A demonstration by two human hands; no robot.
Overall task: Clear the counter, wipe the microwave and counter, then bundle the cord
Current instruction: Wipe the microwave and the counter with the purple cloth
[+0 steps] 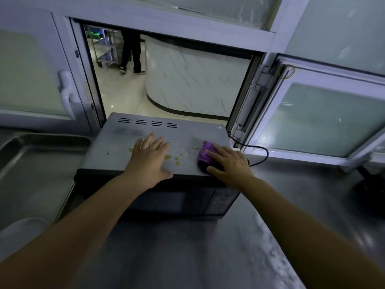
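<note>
A microwave [116, 142] with a grey top and black front stands on the steel counter [208, 247], before an open serving hatch. Yellowish spots [168, 157] dot its top. My left hand [149, 156] lies flat on the top, fingers spread, thumb over the front edge. My right hand [228, 163] presses a purple cloth [205, 152] onto the top's right front corner, fingers straight over it. The black cord [261, 156] runs from behind the microwave across the counter at the right.
A steel tray or sink [31, 155] sits at the left, with a pale rounded object [18, 236] at the lower left. An open window sash [312, 117] juts in at the right, a dark object [370, 184] below it. A person's legs stand beyond the hatch.
</note>
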